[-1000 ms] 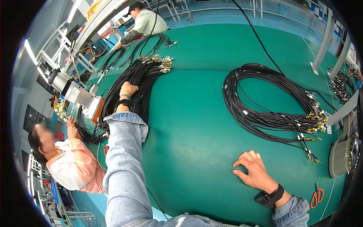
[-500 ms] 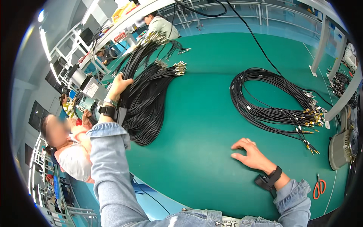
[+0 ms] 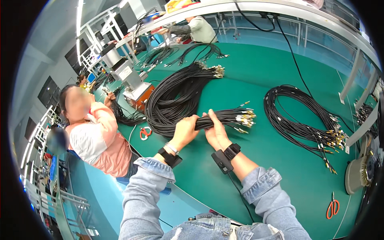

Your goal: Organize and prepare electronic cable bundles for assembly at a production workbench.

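Observation:
A bundle of thin black cables [image 3: 232, 116] passes through both my hands above the green table. My left hand [image 3: 186, 130] is closed around it, thumb and fingers wrapped over the strands. Close to its right, my right hand [image 3: 217, 134] grips the same bundle behind its metal connector ends, thumb on top. The connectors fan out past that hand, toward the right. Behind my hands lies a thick, curved pile of black cables [image 3: 176, 94], its connector ends at the far side. Whether the held bundle is separate from this pile, I cannot tell.
A looped cable coil [image 3: 271, 112] lies on the green table [image 3: 248, 172] at right, near scissors [image 3: 333, 205] and a grey machine [image 3: 357, 176]. Left stand a press-like machine [image 3: 127, 76], other scissors [image 3: 145, 133] and a seated co-worker [image 3: 100, 136]. A shelf frame [image 3: 348, 76] borders the back.
My left hand has come back from the far left toward me. My right hand has moved left from the bare tabletop and taken hold of the cable bundle. The view has shifted left.

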Demonstrator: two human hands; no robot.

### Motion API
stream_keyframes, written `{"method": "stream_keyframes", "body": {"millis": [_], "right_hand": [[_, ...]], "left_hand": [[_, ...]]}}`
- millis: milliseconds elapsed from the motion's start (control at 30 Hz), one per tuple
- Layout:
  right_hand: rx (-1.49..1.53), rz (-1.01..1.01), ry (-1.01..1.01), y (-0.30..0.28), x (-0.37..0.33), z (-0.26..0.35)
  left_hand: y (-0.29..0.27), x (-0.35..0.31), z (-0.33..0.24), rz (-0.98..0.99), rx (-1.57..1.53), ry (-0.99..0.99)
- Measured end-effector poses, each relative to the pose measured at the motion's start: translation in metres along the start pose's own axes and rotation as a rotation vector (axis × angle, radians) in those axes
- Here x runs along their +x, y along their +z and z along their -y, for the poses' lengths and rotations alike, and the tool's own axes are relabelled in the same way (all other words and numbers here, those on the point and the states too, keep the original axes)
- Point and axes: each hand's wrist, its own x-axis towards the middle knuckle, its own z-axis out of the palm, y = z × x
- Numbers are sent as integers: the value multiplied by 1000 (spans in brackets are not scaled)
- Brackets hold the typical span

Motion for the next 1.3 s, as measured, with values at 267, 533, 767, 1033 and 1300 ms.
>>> {"method": "stream_keyframes", "body": {"millis": [267, 533, 767, 1033, 1300], "right_hand": [[201, -6, -19, 1, 12, 15], [249, 45, -15, 22, 4, 25], [247, 163, 11, 60, -32, 40], [241, 296, 43, 80, -73, 57], [230, 179, -82, -6, -100, 190]], "left_hand": [[11, -51, -2, -699, -1025, -644], [12, -27, 48, -405, -2363, -767], [-25, -30, 45, -424, -2214, -889], [-34, -13, 148, -723, -2467, -610], [-59, 76, 89, -221, -2287, -232]]}}
